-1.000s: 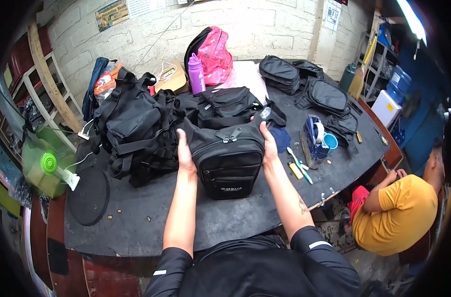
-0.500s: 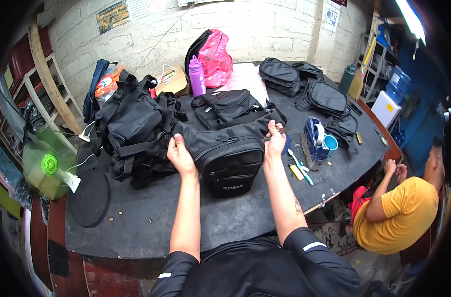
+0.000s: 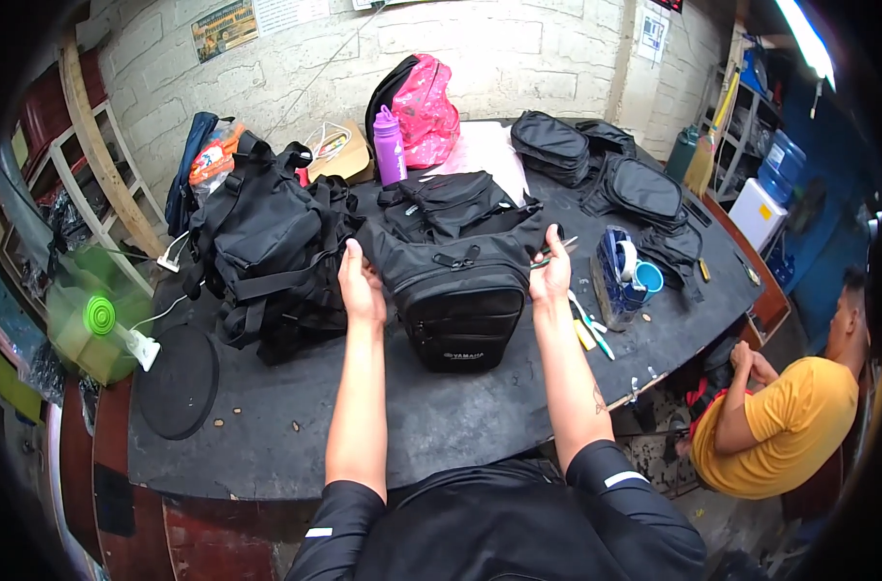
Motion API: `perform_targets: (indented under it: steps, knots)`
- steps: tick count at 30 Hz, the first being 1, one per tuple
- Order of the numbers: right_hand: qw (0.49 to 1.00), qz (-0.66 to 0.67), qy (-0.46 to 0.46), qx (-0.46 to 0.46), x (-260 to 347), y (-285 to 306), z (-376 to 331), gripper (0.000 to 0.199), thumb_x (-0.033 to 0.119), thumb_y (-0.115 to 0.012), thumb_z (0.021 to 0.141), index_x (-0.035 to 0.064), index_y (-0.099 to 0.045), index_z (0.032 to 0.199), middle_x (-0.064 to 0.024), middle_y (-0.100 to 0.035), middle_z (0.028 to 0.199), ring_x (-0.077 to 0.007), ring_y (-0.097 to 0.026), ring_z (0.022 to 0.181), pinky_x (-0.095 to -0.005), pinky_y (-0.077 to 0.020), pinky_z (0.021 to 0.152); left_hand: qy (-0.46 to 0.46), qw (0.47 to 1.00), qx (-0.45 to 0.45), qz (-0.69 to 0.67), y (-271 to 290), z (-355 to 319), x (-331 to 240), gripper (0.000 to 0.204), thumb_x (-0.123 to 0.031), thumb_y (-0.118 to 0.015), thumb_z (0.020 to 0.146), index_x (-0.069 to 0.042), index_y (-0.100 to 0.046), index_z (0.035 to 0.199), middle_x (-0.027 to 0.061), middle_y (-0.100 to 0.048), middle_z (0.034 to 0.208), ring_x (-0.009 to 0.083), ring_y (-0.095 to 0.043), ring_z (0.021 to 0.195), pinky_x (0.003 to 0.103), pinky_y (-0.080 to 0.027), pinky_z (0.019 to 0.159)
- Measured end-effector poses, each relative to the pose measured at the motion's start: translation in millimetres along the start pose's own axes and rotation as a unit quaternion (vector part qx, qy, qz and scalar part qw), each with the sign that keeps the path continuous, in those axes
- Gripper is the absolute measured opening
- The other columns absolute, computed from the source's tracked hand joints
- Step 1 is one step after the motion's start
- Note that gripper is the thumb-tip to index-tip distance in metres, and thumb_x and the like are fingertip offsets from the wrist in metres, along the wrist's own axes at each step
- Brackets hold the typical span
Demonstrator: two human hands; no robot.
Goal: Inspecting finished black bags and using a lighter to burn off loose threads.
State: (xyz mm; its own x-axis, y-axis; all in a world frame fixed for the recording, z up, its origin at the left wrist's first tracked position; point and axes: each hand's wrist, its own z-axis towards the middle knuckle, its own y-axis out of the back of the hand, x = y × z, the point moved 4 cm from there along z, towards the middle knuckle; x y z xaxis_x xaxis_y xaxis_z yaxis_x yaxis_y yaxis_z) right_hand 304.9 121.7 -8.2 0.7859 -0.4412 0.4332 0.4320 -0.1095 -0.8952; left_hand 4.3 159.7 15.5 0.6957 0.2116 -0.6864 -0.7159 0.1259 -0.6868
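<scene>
A black belt bag [image 3: 463, 324] with zipped front pockets stands on the dark table in front of me. My left hand [image 3: 364, 286] is at its left side, thumb raised and fingers loosely extended along the fabric. On the opposite side, my right hand [image 3: 551, 271] rests beside the bag with small scissors [image 3: 570, 243] in it, their thin metal blades pointing away to the right. Part of the scissors is hidden by the fingers. Directly behind the belt bag lies another black bag [image 3: 451, 201].
A large strapped black bag [image 3: 267, 228] stands left, near a running green fan [image 3: 99, 318] and a round black disc [image 3: 178, 381]. Purple bottle [image 3: 389, 145] and pink backpack [image 3: 426, 111] are behind. More black bags [image 3: 639, 189] and a tape roll [image 3: 646, 278] lie right. A person in yellow [image 3: 780, 426] sits nearby.
Both hands have loosened from the bag's upper corners and slid to its sides. The bag has settled more squarely, and the scissor blades now show. The seated person's hands have lowered.
</scene>
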Motion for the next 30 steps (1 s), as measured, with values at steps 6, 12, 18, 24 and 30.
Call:
perform_targets:
  steps: [6, 12, 18, 24, 30]
  knots:
    - [0.998, -0.004, -0.052, 0.025, -8.3, -2.6, 14.3, 0.014, 0.029, -0.061, 0.087, 0.0149, -0.062, 0.090, 0.0071, -0.058, 0.074, -0.0046, -0.045, 0.054, -0.0189, -0.0364, 0.051, 0.234, 0.941, 0.186, -0.159, 22.1, 26.3, 7.9, 0.029, -0.027, -0.043, 0.096, -0.009, -0.054, 0.114, 0.0063, -0.065, 0.105, 0.0197, -0.062, 0.092, 0.034, -0.050, 0.080]
    - [0.998, -0.052, -0.026, 0.000, -11.8, 35.7, 57.5, 0.014, 0.029, -0.061, 0.088, 0.0169, -0.057, 0.082, 0.0092, -0.051, 0.071, -0.0024, -0.043, 0.058, -0.0189, -0.0337, 0.049, 0.290, 0.934, 0.160, -0.132, -2.2, 32.0, 17.8, 0.031, -0.028, -0.043, 0.096, -0.005, -0.056, 0.112, 0.0075, -0.064, 0.106, 0.0217, -0.059, 0.096, 0.036, -0.044, 0.087]
    - [0.869, -0.322, 0.356, -0.123, -12.1, -19.0, 4.4, 0.016, 0.015, -0.061, 0.088, 0.0024, -0.051, 0.087, 0.0027, -0.051, 0.081, -0.0066, -0.046, 0.073, -0.0211, -0.0391, 0.069, 0.309, 0.942, 0.131, 0.000, -7.5, 9.2, 22.9, 0.039, -0.030, -0.046, 0.095, -0.001, -0.051, 0.120, 0.0131, -0.060, 0.114, 0.0249, -0.059, 0.103, 0.041, -0.047, 0.090]
    - [0.952, -0.197, 0.221, -0.084, -7.1, -3.0, 12.8, 0.016, 0.018, -0.064, 0.086, 0.0095, -0.051, 0.086, 0.0054, -0.049, 0.078, -0.0081, -0.046, 0.069, -0.0221, -0.0399, 0.063, 0.418, 0.887, 0.195, -0.026, 4.7, 4.1, 43.7, 0.037, -0.028, -0.049, 0.094, 0.002, -0.055, 0.114, 0.0133, -0.062, 0.109, 0.0238, -0.060, 0.102, 0.038, -0.048, 0.089]
    - [0.986, 0.083, -0.134, 0.051, -18.2, 16.7, 11.7, 0.032, 0.030, -0.060, 0.087, 0.0068, -0.056, 0.109, -0.0093, -0.064, 0.098, -0.0238, -0.063, 0.089, -0.0416, -0.0506, 0.082, 0.211, 0.932, 0.201, -0.218, 31.5, 32.4, 39.3, 0.016, -0.024, -0.054, 0.091, -0.011, -0.062, 0.099, -0.0011, -0.065, 0.097, 0.0113, -0.056, 0.103, 0.033, -0.039, 0.100]
